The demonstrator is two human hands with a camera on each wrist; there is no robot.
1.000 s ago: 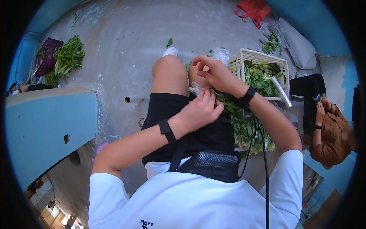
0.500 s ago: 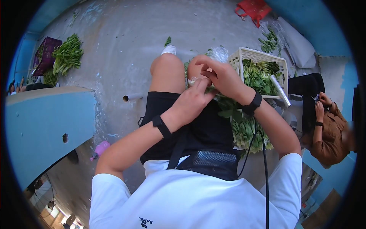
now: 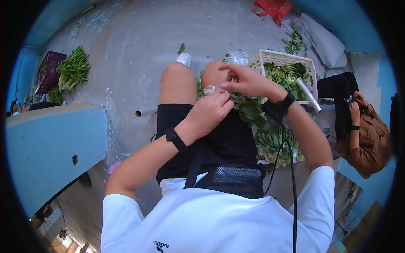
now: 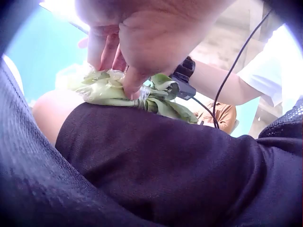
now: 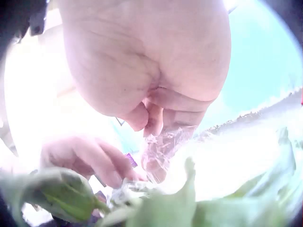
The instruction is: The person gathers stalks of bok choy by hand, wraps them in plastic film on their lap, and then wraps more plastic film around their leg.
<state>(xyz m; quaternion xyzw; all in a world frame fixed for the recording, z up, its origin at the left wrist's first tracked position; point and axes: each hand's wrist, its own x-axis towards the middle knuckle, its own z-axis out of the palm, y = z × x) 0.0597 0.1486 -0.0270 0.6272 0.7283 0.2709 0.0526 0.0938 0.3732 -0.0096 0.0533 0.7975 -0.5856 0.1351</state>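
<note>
A bunch of leafy greens [image 3: 252,110] lies across the person's right thigh, its pale stalk end toward the knee and wrapped in clear plastic film [image 3: 211,89]. My left hand [image 3: 209,113] grips the stalks from above; in the left wrist view, its thumb lies on one side of the wrapped greens [image 4: 102,93] and the fingers on the other. Over the stalk end, my right hand [image 3: 249,82] pinches a pulled-up piece of film [image 5: 163,144] between thumb and curled fingers. Leaves [image 5: 163,208] cover the lower part of the right wrist view.
At the right stands a cream plastic crate [image 3: 261,63] of greens, with a film roll [image 3: 309,95] leaning on its side. More bunches [image 3: 276,143] lie beside the right thigh. A black cable [image 3: 293,181] runs from the right wrist. Another person [image 3: 367,139] sits at the far right.
The left hand has shifted slightly toward the lower left of the right hand. The right hand's fingers have drawn up a piece of film from the stalk end, and more leaves show beneath the right wrist.
</note>
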